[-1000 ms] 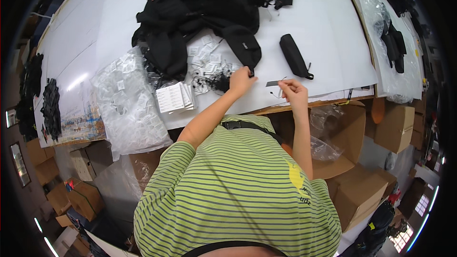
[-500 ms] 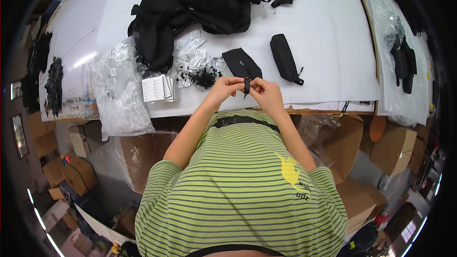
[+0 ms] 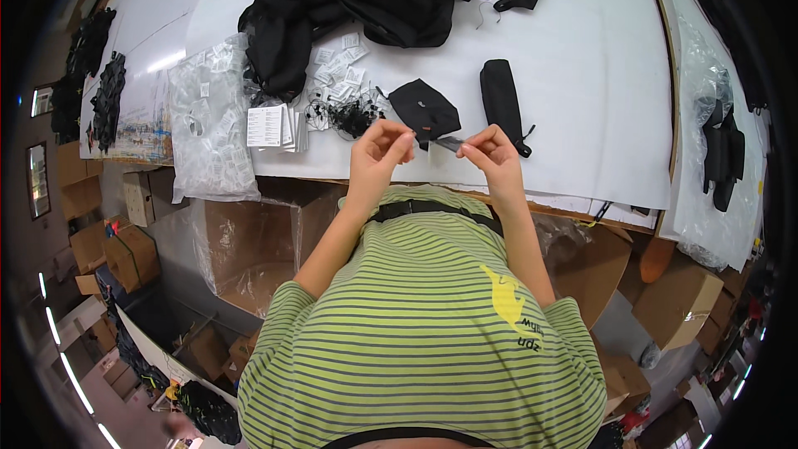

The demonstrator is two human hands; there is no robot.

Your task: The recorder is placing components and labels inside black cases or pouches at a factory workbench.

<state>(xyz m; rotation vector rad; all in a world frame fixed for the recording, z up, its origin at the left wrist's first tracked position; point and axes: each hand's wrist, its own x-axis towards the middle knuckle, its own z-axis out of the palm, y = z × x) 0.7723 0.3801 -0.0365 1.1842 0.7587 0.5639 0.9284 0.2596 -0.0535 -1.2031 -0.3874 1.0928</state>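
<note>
While both hands pinch a small grey tag (image 3: 449, 143) just before the black pouch (image 3: 424, 108), left hand (image 3: 378, 154), right hand (image 3: 492, 156), mid-threading, next needing steady alignment

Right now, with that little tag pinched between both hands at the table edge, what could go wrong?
The small tag is held only by the fingertips of the left hand and right hand near the table edge; if it slips, it may fall onto the boxes below. The tangle of black cords lies close, so a hand could snag it. The stack of white cards nearby could be knocked off.
</note>
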